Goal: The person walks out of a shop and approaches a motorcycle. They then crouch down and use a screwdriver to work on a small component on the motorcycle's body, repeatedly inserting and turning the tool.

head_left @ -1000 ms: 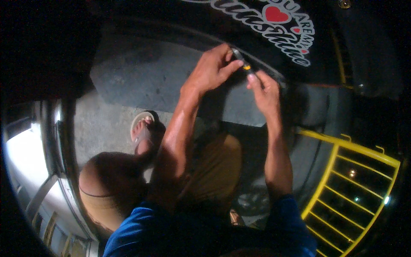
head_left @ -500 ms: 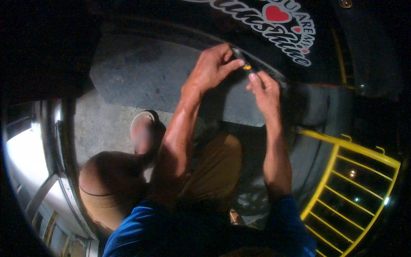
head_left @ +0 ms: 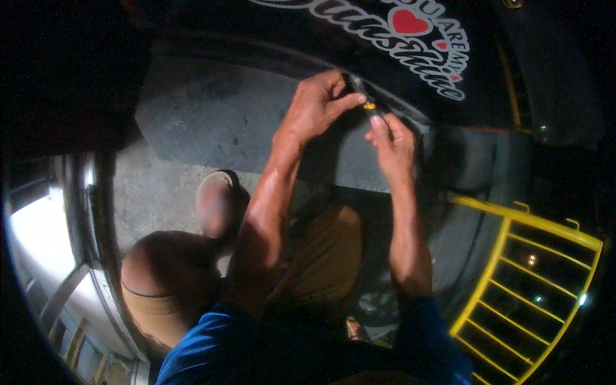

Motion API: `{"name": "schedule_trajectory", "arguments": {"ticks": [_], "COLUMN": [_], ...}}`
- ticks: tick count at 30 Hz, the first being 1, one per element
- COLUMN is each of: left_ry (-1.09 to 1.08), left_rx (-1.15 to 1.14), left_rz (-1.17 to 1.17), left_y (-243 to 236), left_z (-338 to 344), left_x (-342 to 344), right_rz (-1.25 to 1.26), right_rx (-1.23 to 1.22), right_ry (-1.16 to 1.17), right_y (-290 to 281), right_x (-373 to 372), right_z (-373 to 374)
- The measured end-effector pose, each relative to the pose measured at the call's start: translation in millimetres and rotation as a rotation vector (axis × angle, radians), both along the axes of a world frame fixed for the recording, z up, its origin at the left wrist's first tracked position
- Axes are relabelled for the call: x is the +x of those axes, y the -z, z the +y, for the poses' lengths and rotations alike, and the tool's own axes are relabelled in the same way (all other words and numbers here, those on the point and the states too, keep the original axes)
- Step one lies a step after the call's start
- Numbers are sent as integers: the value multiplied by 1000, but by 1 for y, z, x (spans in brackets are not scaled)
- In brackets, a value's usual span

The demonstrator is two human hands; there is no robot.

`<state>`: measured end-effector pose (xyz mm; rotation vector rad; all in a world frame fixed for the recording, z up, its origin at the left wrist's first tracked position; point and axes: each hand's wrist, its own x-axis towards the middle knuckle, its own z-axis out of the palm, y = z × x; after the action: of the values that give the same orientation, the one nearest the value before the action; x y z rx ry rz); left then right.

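Both of my hands meet at the edge of a glossy black panel (head_left: 289, 32). A slim dark tool with a yellow band (head_left: 369, 107) is between them, with a greyish, shiny part at its far end; its exact kind I cannot make out. The fingers of my right hand (head_left: 394, 142) are closed around the near, dark end. My left hand (head_left: 317, 102) is bent over the far end, its thumb pressed against the tool just beyond the yellow band. What its other fingertips touch is hidden behind the hand.
A decal with red hearts (head_left: 409, 23) and pale-outlined lettering is on the black panel. Below it lies a flat grey sheet (head_left: 199, 122) on the concrete floor (head_left: 144, 199). A yellow barred metal frame (head_left: 507, 217) stands at the right. My sandalled foot (head_left: 215, 202) is at the left.
My right hand has shifted slightly down and left, and the tool stands a little steeper. My left hand has hardly moved. The whole view has shifted slightly.
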<state>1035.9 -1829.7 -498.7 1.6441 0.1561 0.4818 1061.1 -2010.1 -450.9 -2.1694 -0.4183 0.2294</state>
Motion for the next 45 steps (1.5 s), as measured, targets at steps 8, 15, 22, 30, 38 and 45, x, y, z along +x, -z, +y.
{"name": "schedule_trajectory", "arguments": {"ticks": [8, 15, 22, 30, 38, 45], "left_ry": [-30, -51, -25, -53, -313, -517], "left_rx": [31, -3, 30, -181, -110, -377], "left_rz": [-7, 0, -17, -100, -190, -207], "left_y": [2, 5, 2, 12, 25, 16], "left_z": [-1, -3, -1, -6, -11, -9], "left_x": [1, -1, -4, -16, -25, -25], "right_rz": [22, 36, -32, -400, -427, 69], "right_rx": [-31, 89, -93, -472, -307, 213], "right_ry": [64, 97, 167, 65, 29, -46], "right_y": [0, 4, 26, 65, 53, 47], "right_x": [-8, -13, -29, -39, -23, 16], "right_z": [-1, 0, -24, -50, -24, 29]}}
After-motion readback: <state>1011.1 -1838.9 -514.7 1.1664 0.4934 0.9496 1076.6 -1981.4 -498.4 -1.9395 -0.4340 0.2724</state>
